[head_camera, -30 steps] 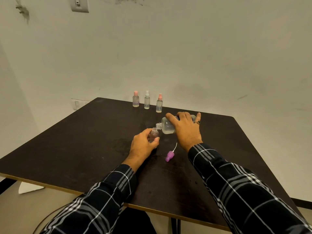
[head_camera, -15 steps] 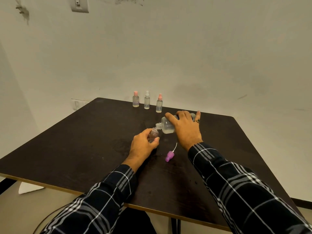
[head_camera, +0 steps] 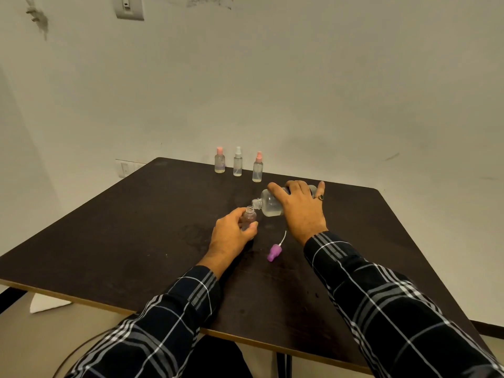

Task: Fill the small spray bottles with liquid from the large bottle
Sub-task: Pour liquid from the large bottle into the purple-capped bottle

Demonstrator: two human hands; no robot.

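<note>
My left hand (head_camera: 231,237) grips a small uncapped spray bottle (head_camera: 249,218) standing upright on the dark table (head_camera: 122,236). My right hand (head_camera: 300,208) holds the large clear bottle (head_camera: 268,204) tipped on its side, its open mouth just above and right of the small bottle's neck. Pale liquid lies in the large bottle's lower side. A purple spray cap with its white tube (head_camera: 274,252) lies on the table between my wrists.
Three capped small spray bottles stand in a row near the table's far edge: a pink-capped one (head_camera: 219,160), a white-capped one (head_camera: 237,162) and another pink-capped one (head_camera: 258,167). A wall rises behind the table.
The large bottle in my right hand has risen slightly and its mouth sits a little higher over the small bottle. My left hand has stayed put.
</note>
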